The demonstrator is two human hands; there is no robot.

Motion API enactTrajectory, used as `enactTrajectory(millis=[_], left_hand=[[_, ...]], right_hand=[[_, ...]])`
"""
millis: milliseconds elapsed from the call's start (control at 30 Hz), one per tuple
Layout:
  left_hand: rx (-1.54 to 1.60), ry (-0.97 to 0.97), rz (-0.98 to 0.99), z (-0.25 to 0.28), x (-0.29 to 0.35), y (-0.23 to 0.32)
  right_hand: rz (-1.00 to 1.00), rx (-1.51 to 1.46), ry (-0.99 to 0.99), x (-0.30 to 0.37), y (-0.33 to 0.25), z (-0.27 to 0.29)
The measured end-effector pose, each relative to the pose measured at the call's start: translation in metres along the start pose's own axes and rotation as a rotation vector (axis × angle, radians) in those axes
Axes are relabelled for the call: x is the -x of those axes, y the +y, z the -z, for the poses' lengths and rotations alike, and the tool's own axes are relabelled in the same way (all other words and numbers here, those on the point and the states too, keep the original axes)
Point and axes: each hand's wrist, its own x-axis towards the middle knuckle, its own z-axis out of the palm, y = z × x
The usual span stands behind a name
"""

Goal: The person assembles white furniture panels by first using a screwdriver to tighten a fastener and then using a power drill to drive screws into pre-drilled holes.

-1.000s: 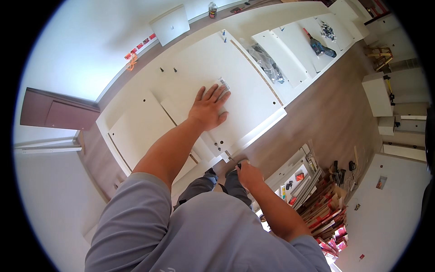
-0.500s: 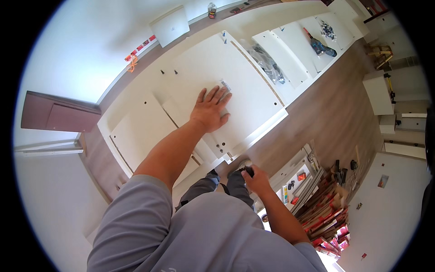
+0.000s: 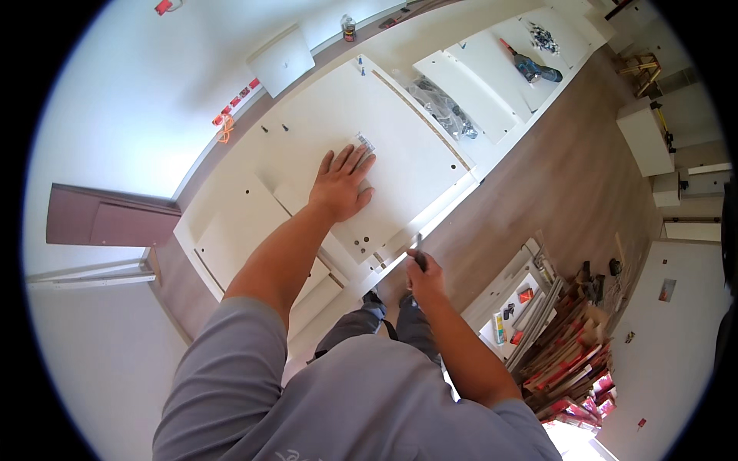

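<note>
My left hand (image 3: 340,188) lies flat with fingers spread on a white panel (image 3: 407,131), just below a small printed sticker (image 3: 365,142). Closed around a dark-handled tool (image 3: 417,259) with a thin grey end, my right hand (image 3: 427,280) is by the panel's near edge; the tool's exact kind does not show. Dark holes and round fittings (image 3: 361,244) sit in the panel's near corner. Toward the far side, dark pegs (image 3: 285,127) stand up from the white surface. Another white panel (image 3: 238,230) lies to the left.
Beyond the panel are a plastic bag of hardware (image 3: 446,107), a blue-and-black power drill (image 3: 534,71) and a pile of small fittings (image 3: 544,38). A white box (image 3: 280,61) and a bottle (image 3: 348,28) stand near the wall. Flattened cardboard (image 3: 565,361) is heaped at lower right.
My right hand has risen from beside my leg to the panel's near edge, and the tool's grey end now shows. The left hand stays flat on the panel. The whole view has shifted slightly.
</note>
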Motion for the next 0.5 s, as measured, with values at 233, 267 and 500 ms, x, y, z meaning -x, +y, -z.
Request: enactTrajectory(millis=[233,267,500], left_hand=[[0.008,0.002,-0.003,0.0,-0.002,0.0],[0.015,0.011,-0.004,0.0,-0.002,-0.001],[0.047,0.052,-0.003,-0.004,-0.001,0.002]], right_hand=[[-0.089,-0.075,0.05,-0.011,0.023,0.004],[-0.097,-0.153,0.045,-0.014,0.024,-0.007],[-0.257,-0.425,0.054,-0.022,0.039,-0.035]])
